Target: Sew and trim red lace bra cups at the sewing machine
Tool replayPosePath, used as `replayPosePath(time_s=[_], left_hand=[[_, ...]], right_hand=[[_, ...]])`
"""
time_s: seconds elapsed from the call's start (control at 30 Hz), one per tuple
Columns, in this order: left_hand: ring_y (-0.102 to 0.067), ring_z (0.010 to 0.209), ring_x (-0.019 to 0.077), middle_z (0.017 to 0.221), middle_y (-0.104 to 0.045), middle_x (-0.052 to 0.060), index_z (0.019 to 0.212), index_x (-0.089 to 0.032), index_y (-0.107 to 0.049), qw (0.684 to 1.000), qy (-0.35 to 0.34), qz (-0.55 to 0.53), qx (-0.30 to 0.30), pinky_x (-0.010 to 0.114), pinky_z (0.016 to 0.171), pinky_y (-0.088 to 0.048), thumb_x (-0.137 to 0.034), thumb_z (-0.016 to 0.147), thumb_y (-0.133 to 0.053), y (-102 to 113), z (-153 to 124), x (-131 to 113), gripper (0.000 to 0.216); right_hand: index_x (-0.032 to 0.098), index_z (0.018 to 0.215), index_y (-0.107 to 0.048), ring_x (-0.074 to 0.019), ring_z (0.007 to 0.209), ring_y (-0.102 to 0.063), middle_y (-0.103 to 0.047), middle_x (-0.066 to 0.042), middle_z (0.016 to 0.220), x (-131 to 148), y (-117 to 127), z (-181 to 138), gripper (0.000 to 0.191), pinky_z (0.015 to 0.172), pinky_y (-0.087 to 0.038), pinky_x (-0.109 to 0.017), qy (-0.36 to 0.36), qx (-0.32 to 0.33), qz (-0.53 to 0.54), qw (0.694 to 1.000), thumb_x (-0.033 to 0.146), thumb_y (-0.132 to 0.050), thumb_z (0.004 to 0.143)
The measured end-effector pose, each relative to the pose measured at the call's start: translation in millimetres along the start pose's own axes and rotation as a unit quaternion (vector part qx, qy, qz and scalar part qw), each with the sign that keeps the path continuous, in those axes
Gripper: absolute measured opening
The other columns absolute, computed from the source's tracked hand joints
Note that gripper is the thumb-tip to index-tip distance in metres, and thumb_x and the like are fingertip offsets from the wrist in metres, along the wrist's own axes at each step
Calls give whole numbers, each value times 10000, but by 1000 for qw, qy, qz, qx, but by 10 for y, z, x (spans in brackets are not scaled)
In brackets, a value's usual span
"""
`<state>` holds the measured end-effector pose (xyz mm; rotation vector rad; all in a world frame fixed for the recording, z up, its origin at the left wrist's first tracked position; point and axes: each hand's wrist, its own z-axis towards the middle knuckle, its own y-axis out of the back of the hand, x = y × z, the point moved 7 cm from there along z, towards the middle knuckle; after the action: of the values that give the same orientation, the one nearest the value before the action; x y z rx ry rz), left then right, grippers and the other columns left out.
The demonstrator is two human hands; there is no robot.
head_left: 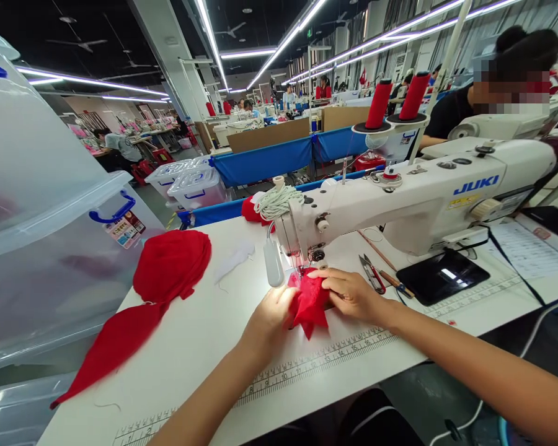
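Red fabric piece [309, 305], at the stitching end of the sewing machine [353, 207], pinched along opposite sides by left hand [273, 311] and right hand [351, 292], could pucker or skew under uneven pulling.

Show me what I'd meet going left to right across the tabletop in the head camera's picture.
Large red cloth bundle → white scrap → left hand → small red fabric piece → right hand → dark-screened device → printed sheet.

head | from above table [181, 347] | facing forward, down | close range
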<state>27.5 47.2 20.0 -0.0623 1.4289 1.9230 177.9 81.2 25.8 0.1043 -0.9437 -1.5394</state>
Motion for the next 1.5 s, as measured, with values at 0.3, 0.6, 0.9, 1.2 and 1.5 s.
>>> replayPosePath(time_s=[0.3, 0.6, 0.9, 1.2, 1.5], left_hand=[[-452, 555, 129, 611, -475, -16, 625, -199, -477, 990, 94, -106, 10, 247, 529, -410, -256, 859, -393, -39, 182, 159, 255], [-587, 771, 192, 810, -632, 46, 842, -193, -573, 957, 162, -231, 72, 315, 706, -502, -461, 912, -329, 3, 348, 123, 369], [-520, 555, 125, 685, -547, -11, 757, -197, -500, 958, 163, -218, 92, 237, 470, -443, -208, 782, -474, -187, 194, 328, 38], [-454, 648, 128, 758, -519, 4, 745, -210, -439, 990, -75, -70, 101, 250, 578, -417, -76, 746, -387, -130, 174, 12, 144], [-420, 642, 145, 727, -502, 7, 716, -205, -457, 986, -141, 30, 88, 264, 569, -380, 2, 695, -378, -247, 73, 54, 223]], right_hand=[[189, 720, -575, -134, 600, -621, -614, -32, 728, -119, 65, 83, 285, 552, -521, -249, -73, -32, 56, 995, 239, -421, 955], [178, 808, -616, -193, 775, -611, -609, -77, 915, -170, -86, 53, 92, 696, -508, -310, -86, 20, -2, 996, 262, -655, 810], [216, 720, -429, -143, 671, -586, -599, -22, 776, -282, -82, 58, 156, 573, -453, -228, -117, 24, -13, 993, 86, -474, 794], [163, 1148, -487, -195, 770, -615, -675, -101, 940, -134, -173, 39, 308, 612, -424, -274, -32, 146, -88, 985, 139, -541, 846], [168, 696, -547, -106, 539, -471, -629, -68, 853, 81, -197, 48, 282, 466, -227, -269, 138, 129, -301, 935, 24, -399, 889]])
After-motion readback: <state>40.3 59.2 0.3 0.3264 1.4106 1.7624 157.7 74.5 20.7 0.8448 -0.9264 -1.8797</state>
